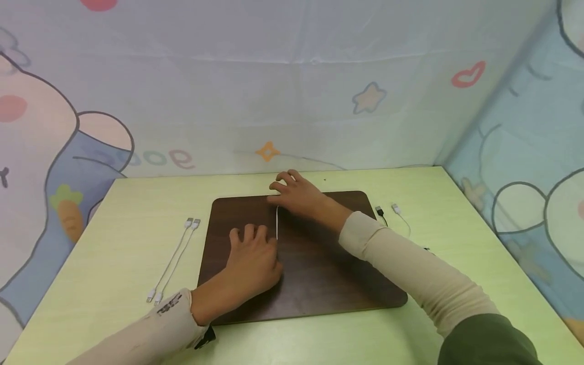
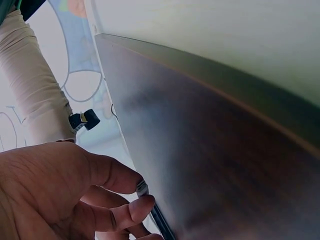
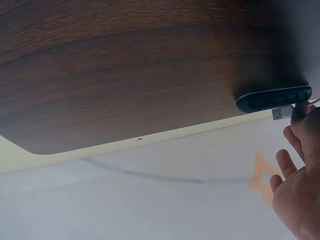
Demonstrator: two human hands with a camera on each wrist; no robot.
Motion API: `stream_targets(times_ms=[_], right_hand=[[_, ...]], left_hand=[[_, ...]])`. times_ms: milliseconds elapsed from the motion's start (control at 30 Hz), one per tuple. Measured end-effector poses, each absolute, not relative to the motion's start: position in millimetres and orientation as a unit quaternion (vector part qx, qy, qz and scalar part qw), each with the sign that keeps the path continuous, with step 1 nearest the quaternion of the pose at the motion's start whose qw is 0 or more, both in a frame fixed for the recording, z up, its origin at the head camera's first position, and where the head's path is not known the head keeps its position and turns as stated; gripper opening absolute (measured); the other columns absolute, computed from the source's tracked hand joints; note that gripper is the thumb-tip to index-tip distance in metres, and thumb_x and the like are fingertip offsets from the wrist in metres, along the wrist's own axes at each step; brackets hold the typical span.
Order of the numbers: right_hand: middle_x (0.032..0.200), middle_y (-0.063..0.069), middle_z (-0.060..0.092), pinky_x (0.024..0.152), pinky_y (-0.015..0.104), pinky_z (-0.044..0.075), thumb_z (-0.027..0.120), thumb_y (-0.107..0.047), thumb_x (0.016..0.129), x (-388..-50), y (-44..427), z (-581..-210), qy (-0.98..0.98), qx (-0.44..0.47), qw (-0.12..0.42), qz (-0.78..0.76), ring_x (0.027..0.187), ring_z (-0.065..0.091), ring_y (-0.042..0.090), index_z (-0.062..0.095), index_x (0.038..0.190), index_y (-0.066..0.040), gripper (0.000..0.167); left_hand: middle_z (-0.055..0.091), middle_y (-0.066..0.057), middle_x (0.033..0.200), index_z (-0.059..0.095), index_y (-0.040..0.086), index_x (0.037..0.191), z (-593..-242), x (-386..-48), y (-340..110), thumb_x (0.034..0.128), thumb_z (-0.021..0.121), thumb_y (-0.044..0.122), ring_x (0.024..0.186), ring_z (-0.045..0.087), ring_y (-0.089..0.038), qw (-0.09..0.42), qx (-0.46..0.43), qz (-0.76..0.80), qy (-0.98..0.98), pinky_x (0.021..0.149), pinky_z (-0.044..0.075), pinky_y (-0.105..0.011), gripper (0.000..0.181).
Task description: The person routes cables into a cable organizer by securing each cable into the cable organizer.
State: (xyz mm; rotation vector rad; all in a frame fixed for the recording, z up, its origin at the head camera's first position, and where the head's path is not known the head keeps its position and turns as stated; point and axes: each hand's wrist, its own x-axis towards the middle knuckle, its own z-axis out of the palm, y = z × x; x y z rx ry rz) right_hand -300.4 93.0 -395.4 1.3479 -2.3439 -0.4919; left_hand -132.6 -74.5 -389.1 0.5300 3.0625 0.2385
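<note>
A white USB cable (image 1: 277, 223) stretches between both hands above a dark brown board (image 1: 319, 274). My left hand (image 1: 253, 261), over the board's left-centre, pinches a small metal-tipped plug (image 2: 142, 188) between thumb and finger. Near the board's far edge, my right hand (image 1: 298, 195) pinches the cable by its USB plug (image 3: 283, 112), whose metal end points out past the fingers. A black oblong object (image 3: 274, 99) lies beside that plug in the right wrist view; what it is I cannot tell. In the head view the hands hide both plugs.
Two white USB cables (image 1: 175, 258) lie side by side on the pale table (image 1: 137, 213), left of the board. On the right are a black USB plug (image 1: 380, 210) and a white USB cable (image 1: 402, 215), partly covered by the right sleeve. Printed cloth (image 1: 292, 101) hangs behind.
</note>
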Motion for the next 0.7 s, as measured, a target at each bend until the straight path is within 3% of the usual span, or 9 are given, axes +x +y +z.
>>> stream_targets(times_ms=[300, 700], right_hand=[[0.145, 0.0, 0.072, 0.12, 0.051, 0.05, 0.068, -0.008, 0.111, -305.9, 95.7, -398.3, -0.829, 0.489, 0.215, -0.167, 0.139, 0.061, 0.031, 0.072, 0.128, -0.03, 0.028], [0.142, -0.001, 0.073, 0.119, 0.051, 0.05, 0.07, -0.009, 0.111, -305.9, 95.3, -397.9, -0.824, 0.492, 0.223, -0.174, 0.137, 0.062, 0.031, 0.073, 0.124, -0.029, 0.025]], left_hand=[[0.063, -0.022, 0.129, 0.076, 0.003, 0.107, -390.8, -136.6, -70.2, 0.1028, 0.077, 0.025, 0.132, 0.048, -0.049, 0.007, 0.179, 0.074, 0.981, 0.111, 0.03, -0.072, 0.022], [0.062, -0.019, 0.128, 0.078, 0.003, 0.115, -392.0, -139.5, -64.3, 0.1048, 0.075, 0.027, 0.128, 0.048, -0.046, 0.025, 0.177, 0.066, 0.982, 0.112, 0.03, -0.071, 0.026]])
